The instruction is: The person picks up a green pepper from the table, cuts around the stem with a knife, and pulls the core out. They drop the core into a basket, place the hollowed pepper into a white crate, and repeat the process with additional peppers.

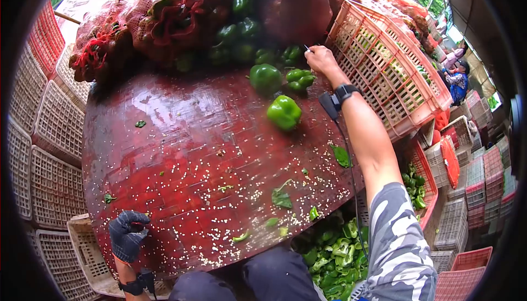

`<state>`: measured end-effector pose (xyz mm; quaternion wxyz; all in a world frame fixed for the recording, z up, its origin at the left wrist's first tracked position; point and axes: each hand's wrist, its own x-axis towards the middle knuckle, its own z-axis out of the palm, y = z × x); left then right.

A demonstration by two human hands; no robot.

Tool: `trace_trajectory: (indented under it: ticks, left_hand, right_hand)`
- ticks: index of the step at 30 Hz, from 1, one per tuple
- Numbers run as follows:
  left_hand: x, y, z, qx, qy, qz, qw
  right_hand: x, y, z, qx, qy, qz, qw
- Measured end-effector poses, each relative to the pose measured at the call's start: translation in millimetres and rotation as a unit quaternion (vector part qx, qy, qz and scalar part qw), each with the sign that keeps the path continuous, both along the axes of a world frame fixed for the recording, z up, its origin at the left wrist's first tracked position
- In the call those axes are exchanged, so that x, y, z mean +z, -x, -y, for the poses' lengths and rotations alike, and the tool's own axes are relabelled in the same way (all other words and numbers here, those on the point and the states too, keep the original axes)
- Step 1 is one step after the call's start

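Peppers (336, 267), cut, heap below the table's (181, 120) near right edge. By its near left edge my left hand (127, 236) curls; I can't tell around what. Whole peppers (284, 112) sit toward the far right; beyond, my right hand (323, 60) pinches something slim.

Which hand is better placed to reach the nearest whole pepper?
The right hand, likely: it is just past that pepper, though pinching a thin object. The gloved left hand is farther off, by the table's left edge.
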<state>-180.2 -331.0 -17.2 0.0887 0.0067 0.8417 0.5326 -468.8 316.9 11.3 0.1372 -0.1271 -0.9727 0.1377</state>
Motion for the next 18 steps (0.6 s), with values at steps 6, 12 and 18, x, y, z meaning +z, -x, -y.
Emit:
trace_trajectory:
  ticks: [6, 12, 18]
  left_hand:
    - [-4.8, -0.3, 0.0, 0.003, 0.03, 0.0, 1.0]
    - [-18.4, -9.1, 11.9, 0.016, 0.027, 0.027, 0.999]
    - [-34.9, -7.1, 21.2, 0.06, -0.056, 0.041, 0.996]
  right_hand:
    - [-27.2, 33.1, 1.9, -0.044, -0.026, 0.011, 0.999]
    - [34.0, -65.2, 21.2, 0.08, -0.046, 0.135, 0.986]
    - [97.5, -156.4, 18.5, -0.005, 0.165, 0.167, 0.972]
